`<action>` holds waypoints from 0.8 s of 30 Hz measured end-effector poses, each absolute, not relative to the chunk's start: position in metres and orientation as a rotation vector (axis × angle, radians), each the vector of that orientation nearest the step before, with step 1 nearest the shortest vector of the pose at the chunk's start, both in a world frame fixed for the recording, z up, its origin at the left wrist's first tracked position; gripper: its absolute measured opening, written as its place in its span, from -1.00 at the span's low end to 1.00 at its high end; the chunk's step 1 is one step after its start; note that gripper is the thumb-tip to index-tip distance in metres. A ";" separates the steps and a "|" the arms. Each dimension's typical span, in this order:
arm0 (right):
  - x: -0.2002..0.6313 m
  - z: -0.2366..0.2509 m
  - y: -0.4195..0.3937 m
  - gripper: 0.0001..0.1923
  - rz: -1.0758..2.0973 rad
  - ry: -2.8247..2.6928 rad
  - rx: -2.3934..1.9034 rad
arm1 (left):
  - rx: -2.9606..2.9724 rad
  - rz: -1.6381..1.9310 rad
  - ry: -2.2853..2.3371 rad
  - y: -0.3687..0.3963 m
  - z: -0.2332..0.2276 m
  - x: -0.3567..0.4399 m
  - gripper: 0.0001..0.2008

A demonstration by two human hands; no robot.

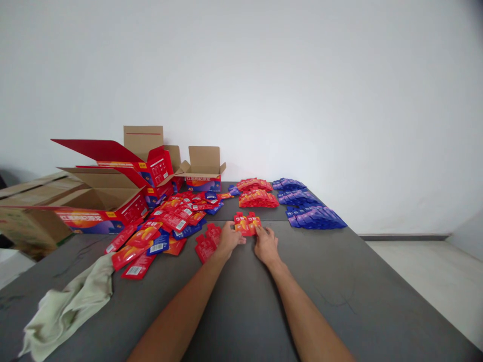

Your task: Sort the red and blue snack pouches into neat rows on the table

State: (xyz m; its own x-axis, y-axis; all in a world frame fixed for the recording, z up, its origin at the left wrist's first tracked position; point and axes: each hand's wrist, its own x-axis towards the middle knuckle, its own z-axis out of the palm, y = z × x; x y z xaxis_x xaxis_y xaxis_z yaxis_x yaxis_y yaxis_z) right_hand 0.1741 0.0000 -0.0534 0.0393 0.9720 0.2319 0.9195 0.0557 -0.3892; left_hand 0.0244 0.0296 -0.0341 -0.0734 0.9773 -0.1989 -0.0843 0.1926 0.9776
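Far left, a crumpled pale green cloth [68, 306] lies on the dark grey surface [377, 281], and behind it stand open red-and-cardboard cartons [113, 196], flaps up. Moving in, a loose heap of red and blue foil sachets [169, 223] sprawls toward the middle, with a few red ones [206, 244] just beside the left hand [228, 240]. That left hand pinches the near edge of a small stack of red-orange sachets [247, 223], and the right hand [266, 245] meets it from the other side, fingers curled onto the same stack, both grips closed on it at the centre of the surface. Behind sit neat red sachet piles [258, 193]; to the right, rows of blue sachets [311, 211]. The risk, as I judge it: the slick stack could fan out and slide apart under uneven finger pressure, or a forearm could sweep the stray red sachets nearby.
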 end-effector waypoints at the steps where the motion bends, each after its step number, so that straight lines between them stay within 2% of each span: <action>1: 0.174 -0.055 0.001 -0.38 0.168 -1.896 -1.891 | 0.973 1.139 1.302 0.034 -0.035 0.029 -0.43; 4: 0.175 -0.056 0.003 -0.43 0.187 -1.858 -1.901 | 1.072 1.040 1.362 0.045 -0.039 0.038 -0.45; 10: 0.175 -0.050 -0.001 -0.51 0.147 -1.856 -1.878 | 1.732 0.821 1.682 0.050 -0.032 0.042 -0.81; 15: 0.172 -0.047 -0.006 -0.49 0.088 -1.924 -1.855 | 1.910 0.580 1.902 0.036 -0.021 0.047 -0.70; 24: 0.170 -0.054 0.000 -0.53 0.051 -1.985 -1.914 | 2.117 0.475 1.931 0.018 -0.018 0.045 -0.63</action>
State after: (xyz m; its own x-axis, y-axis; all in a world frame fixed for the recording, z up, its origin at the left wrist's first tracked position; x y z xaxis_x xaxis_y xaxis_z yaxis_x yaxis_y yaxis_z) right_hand 0.1699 -0.0003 -0.0539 0.0007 0.9695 0.2449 0.9558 0.0714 -0.2853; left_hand 0.0449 0.0182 -0.0175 0.0753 0.9941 0.0786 0.9173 -0.1000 0.3855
